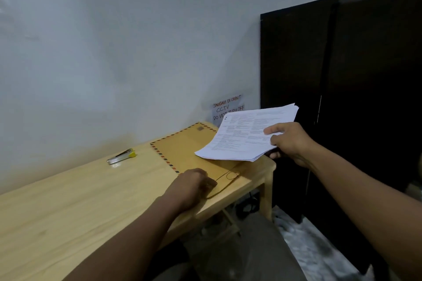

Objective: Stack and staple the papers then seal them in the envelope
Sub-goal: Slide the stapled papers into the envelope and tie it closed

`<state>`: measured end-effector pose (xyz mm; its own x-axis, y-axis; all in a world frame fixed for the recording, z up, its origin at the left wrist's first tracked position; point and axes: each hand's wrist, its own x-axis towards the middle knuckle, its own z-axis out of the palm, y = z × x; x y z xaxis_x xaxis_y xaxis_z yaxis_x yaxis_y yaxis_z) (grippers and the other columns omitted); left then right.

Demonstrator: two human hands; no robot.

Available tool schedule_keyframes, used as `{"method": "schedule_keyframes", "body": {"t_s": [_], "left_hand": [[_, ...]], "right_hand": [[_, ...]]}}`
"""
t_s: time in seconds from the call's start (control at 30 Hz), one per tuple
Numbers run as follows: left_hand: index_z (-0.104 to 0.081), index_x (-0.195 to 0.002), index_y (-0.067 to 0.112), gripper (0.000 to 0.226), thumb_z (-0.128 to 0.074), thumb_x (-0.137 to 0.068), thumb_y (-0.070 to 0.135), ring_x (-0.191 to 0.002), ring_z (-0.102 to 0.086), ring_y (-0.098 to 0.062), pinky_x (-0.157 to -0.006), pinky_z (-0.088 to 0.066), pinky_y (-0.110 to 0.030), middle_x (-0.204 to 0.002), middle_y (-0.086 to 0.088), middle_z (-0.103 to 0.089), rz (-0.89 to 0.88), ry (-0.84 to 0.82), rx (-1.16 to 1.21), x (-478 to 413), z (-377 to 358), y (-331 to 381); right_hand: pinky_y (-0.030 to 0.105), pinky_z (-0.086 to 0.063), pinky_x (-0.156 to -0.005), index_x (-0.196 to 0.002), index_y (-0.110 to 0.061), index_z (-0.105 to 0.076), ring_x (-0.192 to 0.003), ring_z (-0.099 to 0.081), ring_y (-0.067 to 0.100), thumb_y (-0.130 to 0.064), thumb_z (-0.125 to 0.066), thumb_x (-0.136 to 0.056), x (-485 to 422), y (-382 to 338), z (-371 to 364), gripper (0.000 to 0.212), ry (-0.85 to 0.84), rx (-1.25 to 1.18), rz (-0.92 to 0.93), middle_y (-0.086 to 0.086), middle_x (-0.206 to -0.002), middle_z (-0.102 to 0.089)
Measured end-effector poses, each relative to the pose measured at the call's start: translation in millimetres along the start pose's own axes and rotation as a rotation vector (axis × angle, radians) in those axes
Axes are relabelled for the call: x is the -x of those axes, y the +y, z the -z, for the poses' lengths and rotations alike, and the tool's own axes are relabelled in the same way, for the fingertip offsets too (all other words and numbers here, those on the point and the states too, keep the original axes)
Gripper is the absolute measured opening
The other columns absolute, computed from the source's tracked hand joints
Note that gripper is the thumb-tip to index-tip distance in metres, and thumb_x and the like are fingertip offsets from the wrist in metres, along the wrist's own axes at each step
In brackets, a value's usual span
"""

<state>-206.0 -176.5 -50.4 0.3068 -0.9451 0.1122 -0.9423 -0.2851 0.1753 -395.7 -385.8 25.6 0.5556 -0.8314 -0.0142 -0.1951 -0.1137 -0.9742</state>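
**Papers gathered and in hand, envelope not yet filled**

The right hand (288, 141) grips one stack of printed papers (249, 132) by its near edge, thumb on top and fingers beneath, holding it lifted above the far end of the tabletop (68, 207) and partly over the envelope (182, 146). A small dark mark shows at the stack's far corner; whether it is a staple is too small to tell. The sheets look squared, so stacking seems done — stapling probably too, since the stapler (122, 156) lies untouched, well apart to the left. The left hand (194, 183) rests curled on the envelope's near end beside its string tie (228, 178); whether it pinches anything I cannot tell. Left to do, by my reading — open the envelope, slide the papers in, seal it.

Count: one stack of papers, one envelope, one stapler, two hands
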Motion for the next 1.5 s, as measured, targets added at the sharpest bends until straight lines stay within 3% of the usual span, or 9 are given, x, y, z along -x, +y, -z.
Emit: {"method": "schedule_keyframes", "body": {"t_s": [0.3, 0.5, 0.6, 0.7, 0.93, 1.2, 1.3, 1.37, 1.5], "left_hand": [[-0.059, -0.137, 0.024, 0.039, -0.059, -0.098, 0.025, -0.115, -0.062, -0.019, -0.094, -0.055, -0.033, -0.136, -0.002, -0.060, -0.108, 0.036, -0.329, 8, -9, -4], [-0.057, -0.137, 0.020, 0.044, -0.064, -0.095, 0.026, -0.117, -0.057, -0.022, -0.089, -0.056, -0.036, -0.137, -0.004, -0.058, 0.110, 0.143, -0.452, 11, -13, 0], [-0.053, -0.135, 0.024, 0.045, -0.062, -0.093, 0.036, -0.103, -0.062, -0.020, -0.077, -0.058, -0.034, -0.137, 0.003, -0.058, 0.214, 0.194, -0.352, 16, -13, -7], [-0.047, -0.140, 0.027, 0.055, -0.062, -0.091, 0.046, -0.098, -0.062, -0.016, -0.069, -0.053, -0.026, -0.142, 0.008, -0.053, 0.194, 0.210, -0.259, 20, -5, -18], [-0.054, -0.143, 0.027, 0.059, -0.066, -0.089, 0.048, -0.119, -0.058, -0.015, -0.095, -0.054, -0.031, -0.140, 0.003, -0.059, 0.150, 0.309, -0.022, 8, 4, -19], [-0.065, -0.132, 0.022, 0.059, -0.073, -0.083, 0.052, -0.099, -0.061, -0.017, -0.078, -0.051, -0.028, -0.121, -0.001, -0.070, 0.176, 0.344, 0.051, -11, 2, 7], [-0.065, -0.134, 0.021, 0.058, -0.077, -0.082, 0.042, -0.099, -0.062, -0.023, -0.080, -0.054, -0.035, -0.121, -0.005, -0.072, 0.182, 0.377, 0.106, -9, 3, 13], [-0.066, -0.132, 0.016, 0.058, -0.079, -0.081, 0.041, -0.097, -0.064, -0.026, -0.080, -0.054, -0.036, -0.120, -0.009, -0.072, 0.191, 0.385, 0.113, -7, 2, 15], [-0.069, -0.128, 0.019, 0.066, -0.079, -0.074, 0.058, -0.088, -0.065, -0.023, -0.076, -0.059, -0.038, -0.115, -0.007, -0.073, 0.200, 0.396, 0.183, -3, -2, 13]], "right_hand": [[0.027, -0.056, -0.043, -0.106, 0.002, -0.066, -0.070, -0.068, 0.027, 0.016, -0.052, -0.089, 5, -7, 14, 0.025, -0.041, -0.019, 0.009, 0.014, -0.100, -0.063], [0.027, -0.056, -0.044, -0.108, 0.002, -0.066, -0.067, -0.068, 0.028, 0.015, -0.053, -0.089, 5, -5, 7, 0.026, -0.066, -0.026, 0.010, 0.016, -0.103, -0.064], [0.027, -0.055, -0.044, -0.108, 0.002, -0.066, -0.067, -0.067, 0.028, 0.014, -0.054, -0.089, 2, -7, 7, 0.026, -0.080, -0.041, 0.002, 0.017, -0.106, -0.065], [0.024, -0.051, -0.042, -0.110, 0.003, -0.067, -0.068, -0.065, 0.026, 0.013, -0.054, -0.089, 5, -15, 15, 0.026, -0.103, -0.067, -0.025, 0.019, -0.105, -0.065], [0.021, -0.050, -0.038, -0.105, 0.006, -0.070, -0.070, -0.062, 0.024, 0.012, -0.056, -0.089, 35, -34, 52, 0.022, -0.095, -0.055, -0.043, 0.018, -0.094, -0.067], [0.017, -0.046, -0.037, -0.116, 0.009, -0.066, -0.055, -0.058, 0.013, 0.004, -0.062, -0.089, 78, -18, 104, 0.028, -0.065, -0.121, -0.100, 0.014, -0.087, -0.065], [0.016, -0.044, -0.035, -0.119, 0.007, -0.065, -0.040, -0.058, 0.007, -0.001, -0.068, -0.086, 83, -13, 116, 0.033, -0.070, -0.159, -0.148, 0.014, -0.084, -0.065], [0.015, -0.046, -0.035, -0.118, 0.004, -0.065, -0.040, -0.061, 0.008, -0.003, -0.074, -0.083, 84, -12, 122, 0.037, -0.099, -0.185, -0.197, 0.015, -0.086, -0.066], [0.015, -0.052, -0.039, -0.117, 0.006, -0.068, -0.045, -0.064, 0.009, -0.003, -0.073, -0.085, 81, -6, 126, 0.034, -0.162, -0.205, -0.278, 0.012, -0.073, -0.070]]}}
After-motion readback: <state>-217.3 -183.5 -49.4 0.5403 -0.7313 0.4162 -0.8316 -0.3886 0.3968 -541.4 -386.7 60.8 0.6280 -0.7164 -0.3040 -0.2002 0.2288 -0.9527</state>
